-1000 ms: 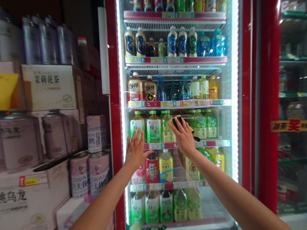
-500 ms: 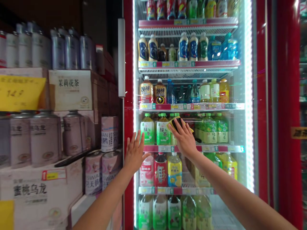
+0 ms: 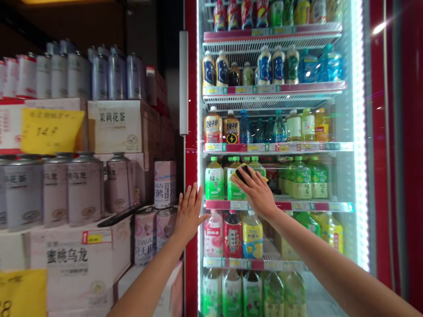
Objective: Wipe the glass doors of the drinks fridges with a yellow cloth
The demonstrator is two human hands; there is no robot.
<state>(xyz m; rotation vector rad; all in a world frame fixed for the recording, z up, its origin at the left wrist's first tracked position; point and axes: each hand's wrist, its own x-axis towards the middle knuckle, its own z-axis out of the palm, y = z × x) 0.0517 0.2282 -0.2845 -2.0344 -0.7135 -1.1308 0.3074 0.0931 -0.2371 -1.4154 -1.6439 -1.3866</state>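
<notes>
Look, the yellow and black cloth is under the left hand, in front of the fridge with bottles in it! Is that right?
Not quite: the head view shows the yellow and black cloth under the right hand, not the left hand. It is in front of the fridge with bottles in it, as you said.

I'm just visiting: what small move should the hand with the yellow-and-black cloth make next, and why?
Perhaps slide the cloth a little to the right across the cooler door. It seems to lie flat under the fingers of the right hand, and the left hand sits off to the other side, by the door's red edge, so that way leads away from it.
</notes>
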